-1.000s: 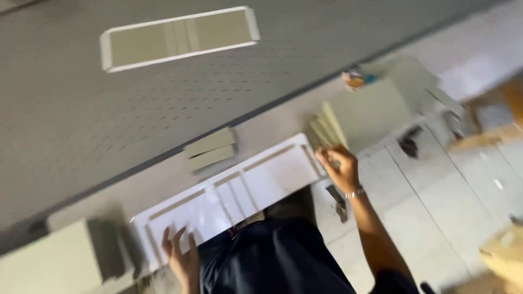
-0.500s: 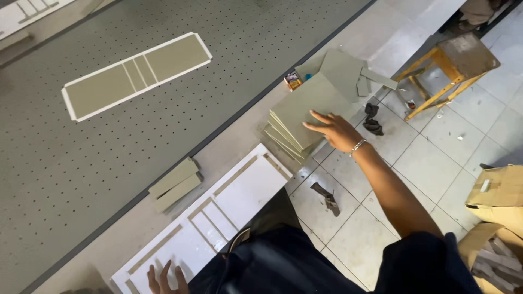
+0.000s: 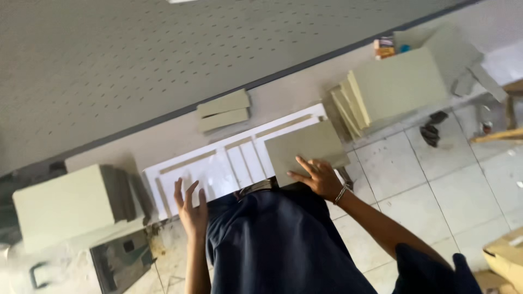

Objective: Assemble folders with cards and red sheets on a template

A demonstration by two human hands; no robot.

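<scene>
A white frame point(image 3: 218, 163) with several cut-out windows lies along the near edge of the table. My left hand point(image 3: 189, 206) rests flat on its left part, fingers spread. A square sheet of grey-green board point(image 3: 303, 148) lies over the frame's right part. My right hand point(image 3: 317, 177) presses its fingers on the near edge of that sheet; a bracelet is on the wrist. A fanned stack of the same boards point(image 3: 389, 90) sits farther right on the table edge.
A perforated grey table bed point(image 3: 163, 54) fills the top. Narrow board strips point(image 3: 223, 110) lie behind the frame. Another board stack point(image 3: 68, 201) stands at the left. A small orange box point(image 3: 384, 48) sits by the right stack. Tiled floor point(image 3: 436, 185) and a cardboard box point(image 3: 506, 256) are at the right.
My right hand has come back from the fanned stack at the right, bringing one grey-green sheet onto the white frame. The left hand has stayed on the frame.
</scene>
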